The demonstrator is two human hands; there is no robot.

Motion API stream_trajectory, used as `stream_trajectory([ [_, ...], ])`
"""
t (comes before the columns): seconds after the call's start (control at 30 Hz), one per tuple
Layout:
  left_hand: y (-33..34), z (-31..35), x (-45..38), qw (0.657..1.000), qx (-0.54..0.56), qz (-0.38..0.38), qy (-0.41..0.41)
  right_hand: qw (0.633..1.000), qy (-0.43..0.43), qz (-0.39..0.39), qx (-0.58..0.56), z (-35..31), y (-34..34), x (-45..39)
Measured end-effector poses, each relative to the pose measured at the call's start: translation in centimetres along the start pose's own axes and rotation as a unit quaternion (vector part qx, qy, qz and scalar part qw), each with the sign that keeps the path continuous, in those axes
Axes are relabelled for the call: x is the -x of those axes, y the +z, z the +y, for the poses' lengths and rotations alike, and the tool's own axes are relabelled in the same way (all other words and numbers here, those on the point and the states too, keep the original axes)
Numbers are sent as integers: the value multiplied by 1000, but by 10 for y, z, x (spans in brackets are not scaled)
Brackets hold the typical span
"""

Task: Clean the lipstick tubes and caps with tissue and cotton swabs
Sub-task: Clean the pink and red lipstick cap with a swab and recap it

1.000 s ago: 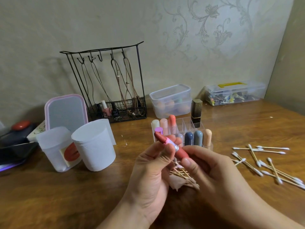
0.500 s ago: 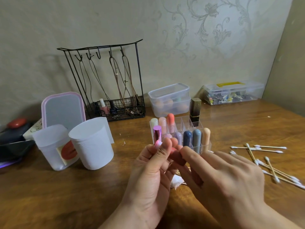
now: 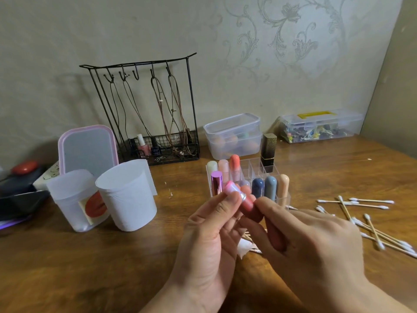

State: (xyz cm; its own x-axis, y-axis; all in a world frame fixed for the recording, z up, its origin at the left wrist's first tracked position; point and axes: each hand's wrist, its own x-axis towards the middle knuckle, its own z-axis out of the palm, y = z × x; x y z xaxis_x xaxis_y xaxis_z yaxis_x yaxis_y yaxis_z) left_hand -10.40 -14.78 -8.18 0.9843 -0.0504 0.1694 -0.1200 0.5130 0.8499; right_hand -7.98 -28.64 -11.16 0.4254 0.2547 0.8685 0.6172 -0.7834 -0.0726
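Left hand (image 3: 211, 227) and right hand (image 3: 300, 240) pinching lipstick tube (image 3: 244, 201), organizer (image 3: 248, 177) behind, swabs (image 3: 370, 222) beside.

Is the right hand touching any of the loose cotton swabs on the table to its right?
Apart. The head view shows the right hand gripping the lipstick tube, with bare wood between it and the cotton swabs.

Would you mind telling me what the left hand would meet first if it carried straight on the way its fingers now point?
Probably the clear organizer with its lipsticks, just beyond the left hand and the lipstick tube it pinches; depth is uncertain.
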Motion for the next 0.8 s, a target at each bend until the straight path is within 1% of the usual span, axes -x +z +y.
stream_trajectory([
  [0.13, 0, 0, 0, 1000, -13, 17, 17, 997, -48, 6, 63, 2, 2, 4],
  [0.23, -2, -1, -1, 999, -35, 24, 33, 998, -28, -40, 40, 0, 4, 4],
  [0.3, -7, -4, -4, 997, -46, 41, 42, 996, 10, -87, -26, -1, 3, 1],
  [0.37, -14, -5, -8, 996, -47, 64, 42, 983, 64, -113, -134, 1, 0, -2],
  [0.4, -18, -6, -10, 995, -53, 77, 38, 966, 95, -124, -204, 4, -2, -4],
  [0.47, -22, -7, -12, 993, -76, 84, 27, 917, 132, -148, -347, 14, -3, -4],
  [0.53, -22, -9, -13, 992, -100, 73, 23, 866, 162, -180, -438, 23, -2, -3],
  [0.6, -22, -10, -14, 990, -126, 59, 24, 836, 193, -190, -477, 29, 1, -5],
  [0.63, -23, -11, -15, 988, -142, 51, 26, 830, 199, -191, -485, 31, 2, -6],
  [0.67, -25, -12, -15, 986, -161, 41, 32, 830, 197, -192, -485, 32, 2, -6],
  [0.73, -27, -15, -17, 977, -205, 18, 52, 843, 184, -195, -466, 33, 2, -8],
  [0.8, -29, -17, -18, 969, -236, 21, 65, 853, 167, -204, -451, 33, 2, -9],
])
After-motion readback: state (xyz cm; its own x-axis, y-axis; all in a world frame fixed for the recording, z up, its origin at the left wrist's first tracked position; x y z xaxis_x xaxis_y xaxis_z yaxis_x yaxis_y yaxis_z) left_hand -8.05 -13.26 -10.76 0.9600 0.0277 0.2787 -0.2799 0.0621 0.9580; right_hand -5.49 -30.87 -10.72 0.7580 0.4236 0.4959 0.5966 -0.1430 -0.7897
